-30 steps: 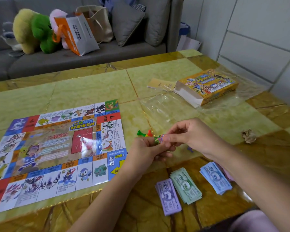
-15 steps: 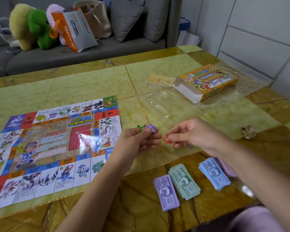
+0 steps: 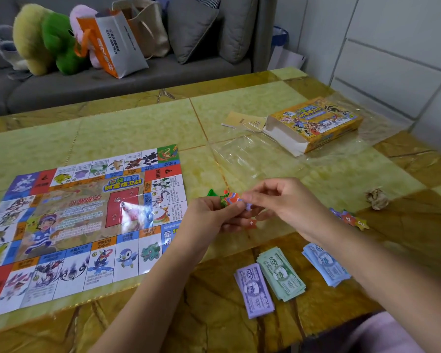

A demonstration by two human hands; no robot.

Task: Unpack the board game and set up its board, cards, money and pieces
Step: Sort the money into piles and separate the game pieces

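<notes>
The colourful game board lies flat on the left of the table. Above the table's middle, my left hand grips a small bunch of star-shaped paper pieces, green, orange and purple. My right hand pinches a purple piece at the bunch's right edge. One orange numbered piece lies under my hands. Three more star pieces lie to the right of my right wrist. Three stacks of play money sit near the front edge: purple, green, blue.
The yellow game box lies open at the back right on clear plastic wrap, with a tan paper slip beside it. A crumpled paper ball sits at the right. A grey sofa with plush toys and bags stands behind the table.
My hands had drawn apart half a second ago, the right one with an orange piece. Now they are together again at the bunch, and my right fingers pinch a purple piece.
</notes>
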